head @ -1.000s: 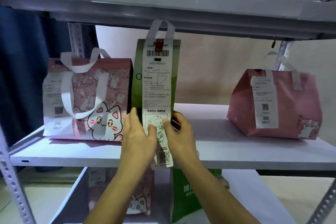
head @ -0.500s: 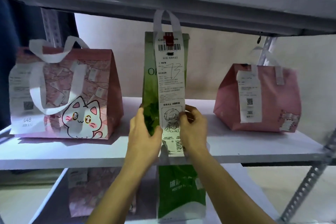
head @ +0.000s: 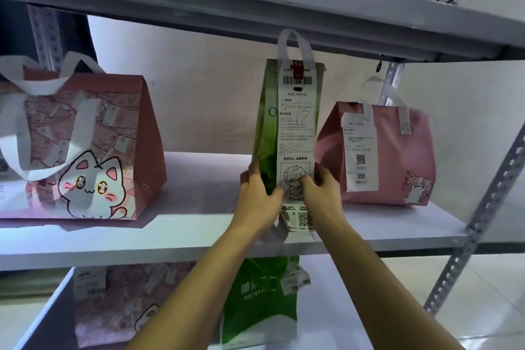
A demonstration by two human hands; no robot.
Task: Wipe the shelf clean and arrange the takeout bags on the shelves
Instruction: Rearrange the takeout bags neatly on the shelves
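Two bare forearms enter from the lower frame edge, no sleeves, watch, bands or gloves visible on either; left hand point(head: 257, 196) and right hand point(head: 322, 192) both bare, no rings seen, nails short and unpainted where fingertips point(head: 306, 179) show.

Green bag point(head: 265, 133) – white receipt point(head: 297, 133); pink cat-print bag point(head: 85, 148).

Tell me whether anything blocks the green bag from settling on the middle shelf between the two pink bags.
Nothing visible does. Both hands grip the green bag at its base, and bare shelf lies either side, before the cat bag and the pink bag.
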